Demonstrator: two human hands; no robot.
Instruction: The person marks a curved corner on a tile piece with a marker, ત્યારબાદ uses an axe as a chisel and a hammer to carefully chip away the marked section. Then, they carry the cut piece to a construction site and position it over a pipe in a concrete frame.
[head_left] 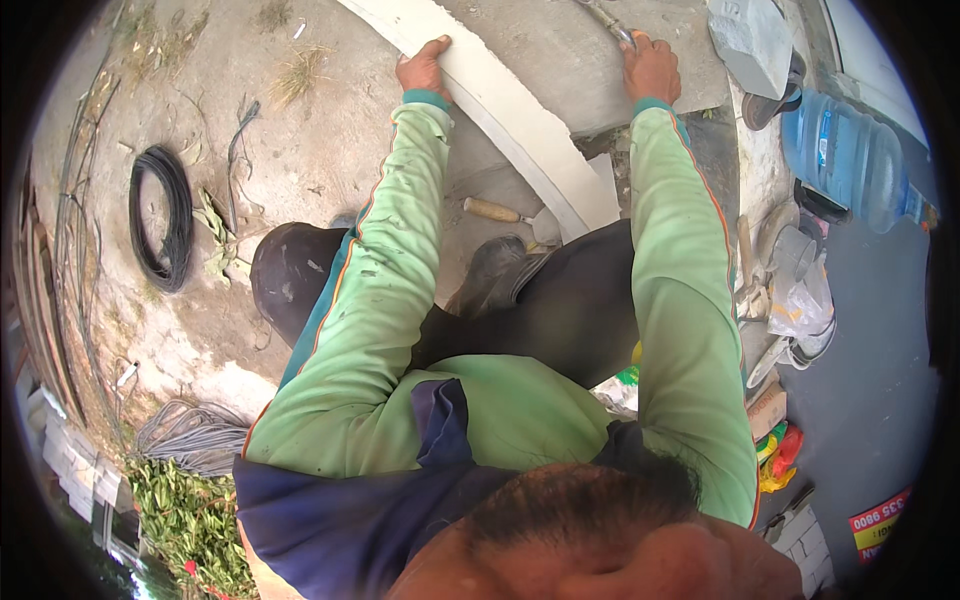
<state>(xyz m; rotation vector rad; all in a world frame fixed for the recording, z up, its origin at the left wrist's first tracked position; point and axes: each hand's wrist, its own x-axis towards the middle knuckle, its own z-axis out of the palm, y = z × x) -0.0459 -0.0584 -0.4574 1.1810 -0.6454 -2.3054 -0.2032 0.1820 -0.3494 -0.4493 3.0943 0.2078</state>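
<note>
A long off-white strip of board [525, 125] with a rough edge runs from the top of the picture down toward my knees. My left hand [424, 72] is closed on its left edge, thumb lying over the top. Right of the board, my right hand [652, 70] is wrapped round the end of a slim metal tool [605, 18]. The tool's far end passes out at the top edge, so its kind cannot be told. Below the board lies a trowel [495, 211] with a wooden handle, its blade partly under the strip.
A coil of black wire [160, 220] lies on the concrete at left, with loose grey cable [195, 437] nearer me. At right stand a grey block-like object [750, 45], a dark shoe [768, 105] and a large blue water bottle [850, 160]. Plastic bags [800, 300] lie below them.
</note>
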